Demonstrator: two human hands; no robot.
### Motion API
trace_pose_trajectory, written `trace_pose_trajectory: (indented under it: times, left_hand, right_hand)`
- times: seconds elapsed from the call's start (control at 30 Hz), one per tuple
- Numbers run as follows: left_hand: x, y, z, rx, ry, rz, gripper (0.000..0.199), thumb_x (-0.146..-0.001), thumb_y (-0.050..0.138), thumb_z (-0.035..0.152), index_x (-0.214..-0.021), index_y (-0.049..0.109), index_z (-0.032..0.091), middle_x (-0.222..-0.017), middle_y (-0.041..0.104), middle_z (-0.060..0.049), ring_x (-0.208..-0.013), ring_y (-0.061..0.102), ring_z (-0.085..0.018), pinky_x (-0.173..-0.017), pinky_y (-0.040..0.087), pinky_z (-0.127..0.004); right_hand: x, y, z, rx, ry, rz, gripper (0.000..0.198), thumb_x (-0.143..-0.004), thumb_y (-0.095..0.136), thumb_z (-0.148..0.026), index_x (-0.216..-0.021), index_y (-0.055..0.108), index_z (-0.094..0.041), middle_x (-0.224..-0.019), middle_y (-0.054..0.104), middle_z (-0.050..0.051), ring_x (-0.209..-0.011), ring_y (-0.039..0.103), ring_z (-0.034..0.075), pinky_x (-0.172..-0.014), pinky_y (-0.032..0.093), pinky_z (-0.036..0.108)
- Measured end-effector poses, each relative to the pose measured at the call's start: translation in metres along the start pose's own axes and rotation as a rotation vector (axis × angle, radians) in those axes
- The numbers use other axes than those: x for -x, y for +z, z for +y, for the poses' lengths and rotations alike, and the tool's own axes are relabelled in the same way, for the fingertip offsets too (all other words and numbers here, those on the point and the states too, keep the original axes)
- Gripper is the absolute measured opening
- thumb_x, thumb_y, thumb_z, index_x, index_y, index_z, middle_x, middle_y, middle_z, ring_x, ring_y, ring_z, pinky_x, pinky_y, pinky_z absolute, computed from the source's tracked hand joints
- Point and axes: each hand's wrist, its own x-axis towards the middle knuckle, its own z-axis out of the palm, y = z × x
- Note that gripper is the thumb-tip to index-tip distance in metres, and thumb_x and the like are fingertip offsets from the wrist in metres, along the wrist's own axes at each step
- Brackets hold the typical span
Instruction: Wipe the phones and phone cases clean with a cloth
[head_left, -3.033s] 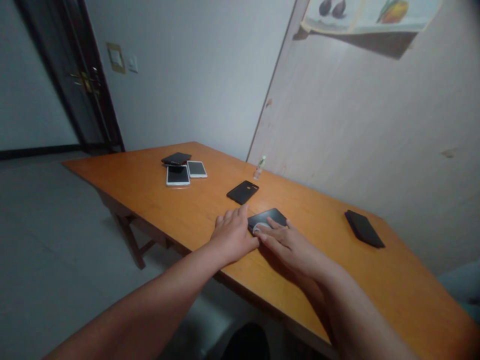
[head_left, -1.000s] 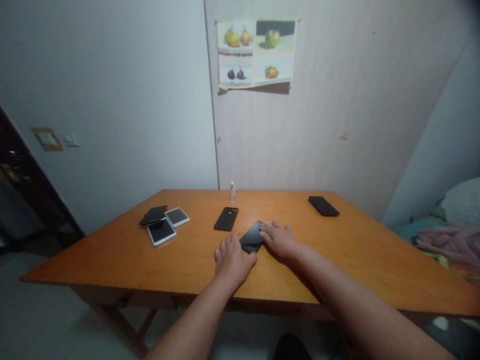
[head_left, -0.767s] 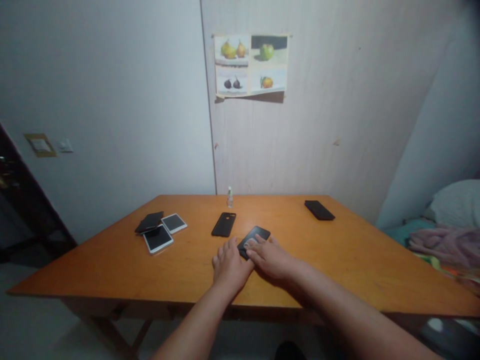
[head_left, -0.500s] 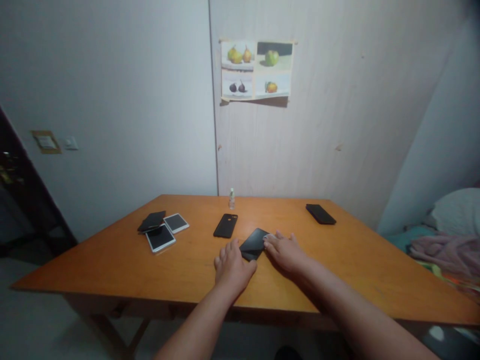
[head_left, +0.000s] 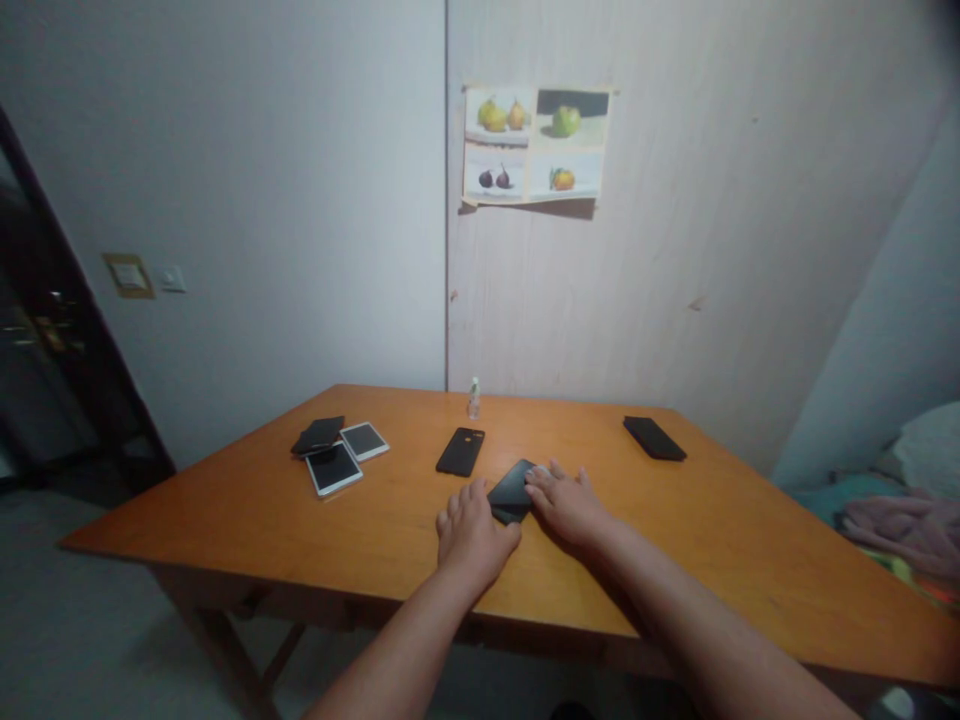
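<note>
A dark phone (head_left: 511,486) lies screen up near the table's front edge, between my two hands. My left hand (head_left: 472,535) steadies it, with the fingers along its left edge and the thumb at its near corner. On the phone's right part rests my right hand (head_left: 568,507), its fingertips pressing a small whitish wipe (head_left: 538,474) against the glass. The wipe is mostly hidden under the fingers. Just beyond the phone lies a black phone case (head_left: 460,452). Farther back stands a small clear bottle (head_left: 474,399) with a pale top.
On the left of the wooden table (head_left: 405,535) are two white-framed tablets (head_left: 334,468) and a dark wallet-like item (head_left: 318,436) overlapping one. A flat black object (head_left: 654,438) lies at the back right. A wall with a fruit poster (head_left: 534,147) stands behind the table.
The view has turned slightly to the left, so the scene sits farther right. My right hand has slid a little onto the screen with the wipe. My left hand keeps its place on the phone.
</note>
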Motion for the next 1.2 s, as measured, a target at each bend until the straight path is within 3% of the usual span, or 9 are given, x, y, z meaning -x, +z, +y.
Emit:
trace_pose_trajectory:
  times: [0.27,0.5,0.67,0.9,1.1,1.2]
  left_hand:
    - [0.0,0.003,-0.001,0.023,-0.015,0.008,0.068,-0.078,0.056,0.051,-0.137,0.041,0.022,-0.14,0.053,-0.013,-0.127,0.045,-0.032,-0.103,0.032,-0.044]
    - [-0.001,0.004,-0.001,0.019,-0.005,0.014,0.074,-0.073,0.061,0.046,-0.14,0.04,0.021,-0.143,0.052,-0.013,-0.129,0.045,-0.033,-0.104,0.032,-0.045]
    - [0.0,0.003,-0.002,0.027,-0.013,0.016,0.066,-0.079,0.055,0.045,-0.138,0.041,0.022,-0.142,0.053,-0.012,-0.13,0.045,-0.032,-0.104,0.033,-0.044]
    - [0.0,-0.001,0.0,0.02,-0.023,0.002,0.073,-0.073,0.061,0.045,-0.139,0.041,0.022,-0.142,0.053,-0.012,-0.132,0.044,-0.033,-0.106,0.031,-0.043]
    - [0.001,0.003,-0.001,0.026,-0.024,0.018,0.07,-0.077,0.057,0.049,-0.14,0.041,0.021,-0.144,0.051,-0.013,-0.132,0.044,-0.032,-0.106,0.031,-0.044]
    - [0.002,0.003,-0.001,0.031,-0.029,0.018,0.07,-0.077,0.058,0.049,-0.139,0.041,0.022,-0.143,0.052,-0.013,-0.132,0.044,-0.032,-0.107,0.031,-0.044]
  right_hand:
    - [0.012,0.009,-0.013,-0.049,-0.184,-0.049,0.055,-0.103,0.026,-0.049,-0.145,0.051,-0.024,-0.157,0.041,0.007,-0.151,0.019,0.032,-0.117,0.009,0.066]
    - [0.018,0.003,-0.003,-0.026,-0.061,-0.024,0.057,-0.103,0.024,-0.05,-0.146,0.051,-0.022,-0.156,0.041,0.009,-0.15,0.019,0.036,-0.115,0.007,0.07]
    - [0.022,0.004,-0.011,-0.132,-0.311,-0.113,0.058,-0.104,0.019,-0.052,-0.149,0.046,-0.028,-0.157,0.04,0.004,-0.151,0.021,0.03,-0.118,0.011,0.063]
    - [-0.011,0.005,0.014,-0.02,0.037,-0.011,0.056,-0.103,0.023,-0.048,-0.147,0.049,-0.023,-0.159,0.037,0.007,-0.15,0.02,0.036,-0.114,0.009,0.071]
    - [0.007,0.016,-0.008,-0.097,-0.216,-0.042,0.056,-0.103,0.024,-0.049,-0.145,0.051,-0.023,-0.156,0.041,0.008,-0.151,0.021,0.03,-0.119,0.01,0.062]
    - [0.009,0.016,-0.001,-0.128,-0.24,-0.057,0.055,-0.104,0.023,-0.05,-0.146,0.05,-0.027,-0.156,0.042,0.006,-0.15,0.022,0.029,-0.119,0.011,0.061]
